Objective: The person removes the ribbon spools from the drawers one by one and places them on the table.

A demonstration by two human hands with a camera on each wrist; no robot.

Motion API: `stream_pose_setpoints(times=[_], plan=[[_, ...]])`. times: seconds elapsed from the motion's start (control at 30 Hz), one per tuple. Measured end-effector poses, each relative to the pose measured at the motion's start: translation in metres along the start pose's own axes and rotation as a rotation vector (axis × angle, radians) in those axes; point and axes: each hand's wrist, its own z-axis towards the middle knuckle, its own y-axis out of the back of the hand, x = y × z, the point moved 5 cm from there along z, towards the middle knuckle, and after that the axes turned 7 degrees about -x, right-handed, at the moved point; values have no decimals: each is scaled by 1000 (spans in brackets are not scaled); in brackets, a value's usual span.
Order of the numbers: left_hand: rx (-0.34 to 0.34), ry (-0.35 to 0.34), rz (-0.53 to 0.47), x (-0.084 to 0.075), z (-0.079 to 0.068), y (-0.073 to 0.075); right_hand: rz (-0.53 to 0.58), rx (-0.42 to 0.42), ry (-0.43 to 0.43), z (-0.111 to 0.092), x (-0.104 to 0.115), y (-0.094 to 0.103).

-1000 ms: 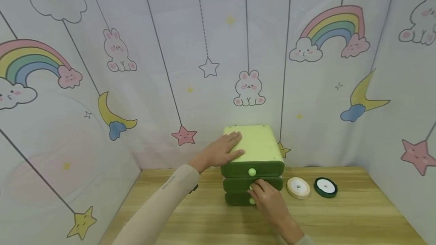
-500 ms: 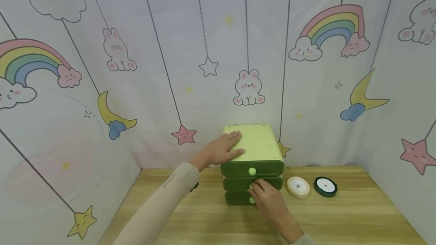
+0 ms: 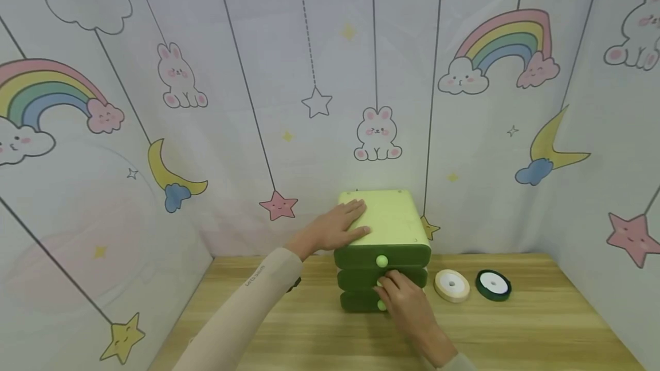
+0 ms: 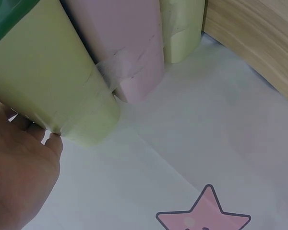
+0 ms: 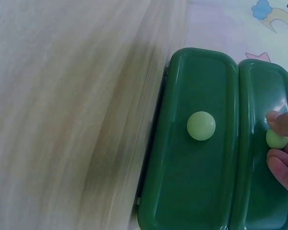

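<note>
A small three-drawer cabinet (image 3: 378, 216) with a light green top and dark green drawer fronts stands on the table against the back wall. My left hand (image 3: 335, 229) rests on the left part of its top, fingers straight. In the left wrist view the cabinet's side (image 4: 48, 72) shows yellow-green and pink sections beside the left hand (image 4: 24, 167). My right hand (image 3: 409, 302) pinches the round light green knob (image 5: 277, 139) of the middle drawer (image 5: 264, 191) between thumb and fingers. The bottom drawer's knob (image 5: 201, 126) and the top drawer's knob (image 3: 381, 261) are untouched.
Right of the cabinet, a cream ribbon roll (image 3: 443, 293) and a dark green ribbon roll (image 3: 507, 292) lie flat on the wooden table (image 3: 541, 325). Cloth walls printed with rainbows, rabbits and stars surround the table at the back and sides.
</note>
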Motion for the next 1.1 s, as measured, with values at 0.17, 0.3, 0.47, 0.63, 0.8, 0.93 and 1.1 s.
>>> stream_pose_setpoints(times=[0.17,0.3,0.47,0.63,0.8,0.93,1.1], plan=[[-4,-1,2,1,1,-1,7,-37,11,-1,-1,-1],[-6,-3,3,1,0,-1,-11,-52,27,-5,0,-2],[-9,-2,7,2,0,-2,-21,13,46,-8,2,-1],[-7,-5,2,2,-1,-4,-30,43,108,-13,4,5],[-2,-13,-5,0,-2,-4,-45,43,176,-17,9,11],[-13,-17,2,-1,-1,-2,-55,74,208,-20,9,9],[-13,-21,6,0,-2,-2,-73,141,179,-26,4,3]])
